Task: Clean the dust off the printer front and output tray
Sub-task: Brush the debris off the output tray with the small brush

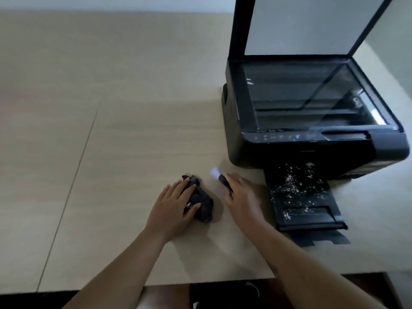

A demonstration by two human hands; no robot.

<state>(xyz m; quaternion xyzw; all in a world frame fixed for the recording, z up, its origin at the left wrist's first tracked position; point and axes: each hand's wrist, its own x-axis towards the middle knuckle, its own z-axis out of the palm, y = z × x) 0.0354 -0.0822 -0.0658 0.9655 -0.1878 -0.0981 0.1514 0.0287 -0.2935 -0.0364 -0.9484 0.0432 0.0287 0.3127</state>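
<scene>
The printer (312, 121) stands on the right of the desk (111, 108) with its scanner lid (298, 25) raised, and its output tray (301, 197) is pulled out toward the person, scattered all over with pale specks of dust; none of that is cleaned yet. The left hand (176, 208) rests on a crumpled dark cloth (201, 202) left of the tray, fingers spread over it, a loose grip rather than a clench; the right hand (239, 198) is closed round a slim dark tool with a pale tip (220, 177), probably a small brush, though blur makes it hard to tell. The risks lie in the tray: a brisk sweep could flick specks onto the desk or back into the paper slot; pressing down on the extended tray might flex or unseat it; a stray elbow could knock the upright lid so that it drops onto the glass (312, 94); a dark cloth hides what it has picked up, so it may smear dust back onto the front panel (287, 137).
</scene>
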